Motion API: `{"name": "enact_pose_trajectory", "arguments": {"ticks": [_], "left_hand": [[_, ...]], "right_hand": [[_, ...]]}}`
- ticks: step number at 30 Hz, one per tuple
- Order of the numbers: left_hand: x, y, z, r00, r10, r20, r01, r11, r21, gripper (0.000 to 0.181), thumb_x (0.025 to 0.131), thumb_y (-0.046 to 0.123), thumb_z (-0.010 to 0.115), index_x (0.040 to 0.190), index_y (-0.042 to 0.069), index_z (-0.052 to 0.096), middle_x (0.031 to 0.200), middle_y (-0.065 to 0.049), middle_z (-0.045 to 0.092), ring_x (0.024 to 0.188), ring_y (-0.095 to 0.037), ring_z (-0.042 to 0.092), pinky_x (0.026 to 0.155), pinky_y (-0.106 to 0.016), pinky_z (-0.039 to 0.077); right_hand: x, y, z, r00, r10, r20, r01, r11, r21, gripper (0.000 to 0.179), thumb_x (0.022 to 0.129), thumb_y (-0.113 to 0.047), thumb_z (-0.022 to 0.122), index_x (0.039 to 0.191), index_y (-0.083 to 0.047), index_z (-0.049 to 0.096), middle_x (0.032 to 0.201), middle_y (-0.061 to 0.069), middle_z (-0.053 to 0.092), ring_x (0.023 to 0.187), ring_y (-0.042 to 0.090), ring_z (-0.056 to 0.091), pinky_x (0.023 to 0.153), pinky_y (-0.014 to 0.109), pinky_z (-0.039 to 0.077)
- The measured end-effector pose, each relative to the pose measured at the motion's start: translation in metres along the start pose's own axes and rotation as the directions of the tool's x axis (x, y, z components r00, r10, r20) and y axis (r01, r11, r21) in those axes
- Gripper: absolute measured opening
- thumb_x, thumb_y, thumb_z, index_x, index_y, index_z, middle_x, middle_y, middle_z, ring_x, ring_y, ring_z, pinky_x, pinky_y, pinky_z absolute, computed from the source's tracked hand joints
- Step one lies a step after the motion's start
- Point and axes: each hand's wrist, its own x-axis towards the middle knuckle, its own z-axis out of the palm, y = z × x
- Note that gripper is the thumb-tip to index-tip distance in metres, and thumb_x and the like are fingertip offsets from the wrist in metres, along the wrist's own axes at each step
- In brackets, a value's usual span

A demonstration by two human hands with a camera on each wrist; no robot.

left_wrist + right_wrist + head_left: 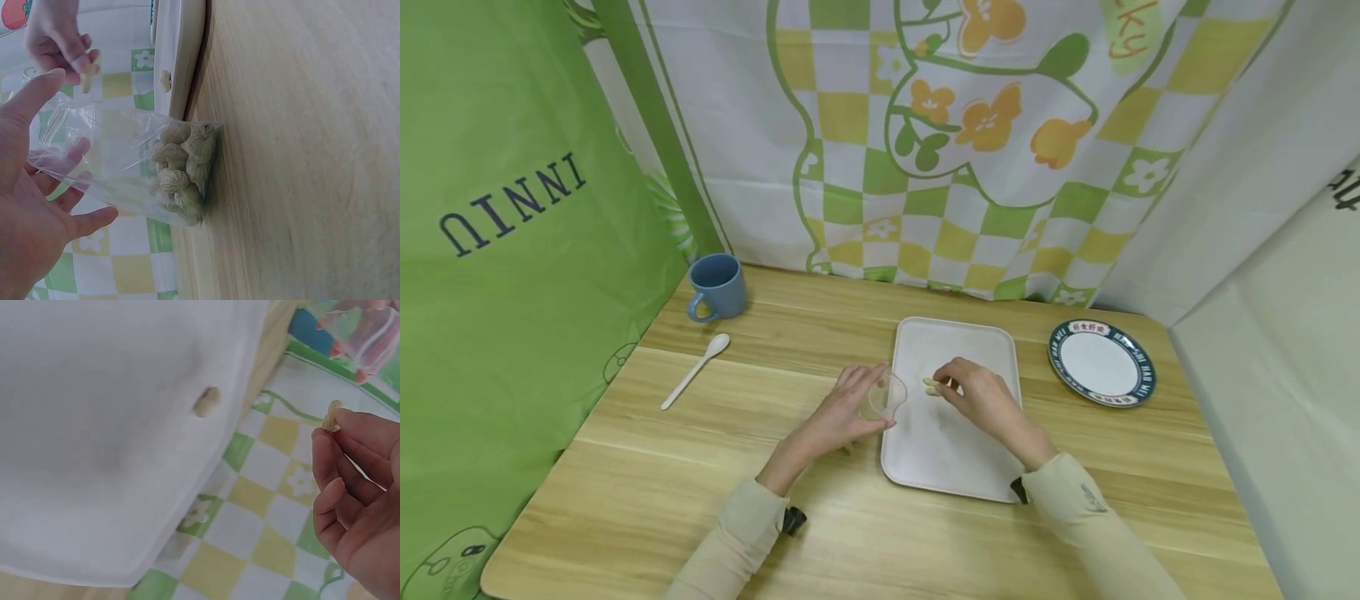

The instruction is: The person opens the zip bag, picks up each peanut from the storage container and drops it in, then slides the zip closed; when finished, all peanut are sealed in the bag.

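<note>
My left hand (pixel 842 408) holds a clear plastic bag (pixel 106 134) around its mouth, the thumb on one side and the fingers spread on the other. Several unshelled peanuts (pixel 178 165) fill the bottom of the bag, which hangs down by the tray's left edge. Between thumb and fingertips, my right hand (pixel 985 400) pinches a peanut (pixel 332 416) above the white tray (pixel 951 458). A single peanut (pixel 207 402) lies on the tray's surface, below the right hand. In the head view, the bag's contents are mostly hidden by the left hand.
A blue mug (pixel 718 287) stands at the back left of the wooden table (pixel 647 492), with a white spoon (pixel 696 371) in front of it. Right of the tray lies a plate (pixel 1101 364) with a dark patterned rim. A patterned curtain (pixel 865 183) hangs behind the table.
</note>
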Motion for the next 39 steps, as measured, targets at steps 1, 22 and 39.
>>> {"name": "enact_pose_trajectory", "arguments": {"ticks": [1, 22, 39], "left_hand": [[0.0, 0.0, 0.0, 1.0, -0.001, 0.0, 0.001, 1.0, 0.001, 0.084, 0.078, 0.025, 0.08, 0.145, 0.001, 0.036, 0.118, -0.009, 0.055, 0.124, -0.029, 0.04, 0.105, -0.045, 0.04], [-0.001, 0.0, 0.0, 1.0, 0.023, -0.015, -0.023, 1.0, 0.019, 0.082, 0.079, 0.024, 0.08, 0.146, 0.003, 0.036, 0.117, -0.005, 0.053, 0.122, -0.027, 0.041, 0.101, -0.042, 0.043], [-0.001, 0.0, 0.0, 1.0, 0.011, 0.011, -0.011, 1.0, 0.008, 0.081, 0.08, 0.025, 0.079, 0.146, 0.003, 0.035, 0.122, -0.008, 0.05, 0.123, -0.027, 0.039, 0.099, -0.042, 0.045]], "right_hand": [[0.001, -0.002, -0.002, 1.0, -0.014, -0.007, 0.014, 1.0, 0.002, 0.01, 0.084, -0.008, 0.074, 0.094, -0.009, 0.07, 0.085, -0.002, 0.064, 0.073, 0.012, 0.061, 0.059, 0.024, 0.05], [0.019, -0.042, -0.012, 0.96, -0.276, -0.036, 0.276, 0.961, -0.022, 0.013, 0.08, -0.004, 0.076, 0.091, -0.009, 0.072, 0.088, -0.001, 0.067, 0.075, 0.013, 0.064, 0.065, 0.024, 0.054], [0.026, -0.049, 0.001, 0.94, -0.335, 0.073, 0.341, 0.935, -0.096, 0.01, 0.082, -0.004, 0.075, 0.091, -0.009, 0.072, 0.085, 0.0, 0.064, 0.076, 0.013, 0.061, 0.065, 0.027, 0.053]]}}
